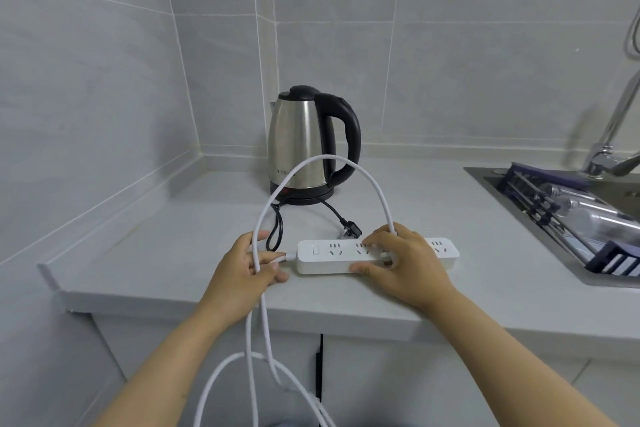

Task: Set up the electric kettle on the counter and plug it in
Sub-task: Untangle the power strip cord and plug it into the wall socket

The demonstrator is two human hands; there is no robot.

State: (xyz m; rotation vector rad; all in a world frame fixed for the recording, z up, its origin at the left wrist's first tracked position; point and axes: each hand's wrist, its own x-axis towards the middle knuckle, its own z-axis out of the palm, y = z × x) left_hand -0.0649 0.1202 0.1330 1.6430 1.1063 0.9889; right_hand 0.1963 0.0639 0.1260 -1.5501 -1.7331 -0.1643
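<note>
A steel electric kettle with a black handle and lid stands on its black base near the back corner of the counter. Its black cord runs forward and its plug lies loose just behind a white power strip. My right hand grips the strip's middle, thumb at the front edge, with a white plug under the palm. My left hand holds the strip's white cable where it leaves the strip's left end. The cable arches over to my right hand and also hangs off the counter edge.
A steel sink holding a dark dish rack and glass items lies at the right, with a chrome faucet behind it. Tiled walls close the counter at the back and left. Cabinet doors lie below the front edge.
</note>
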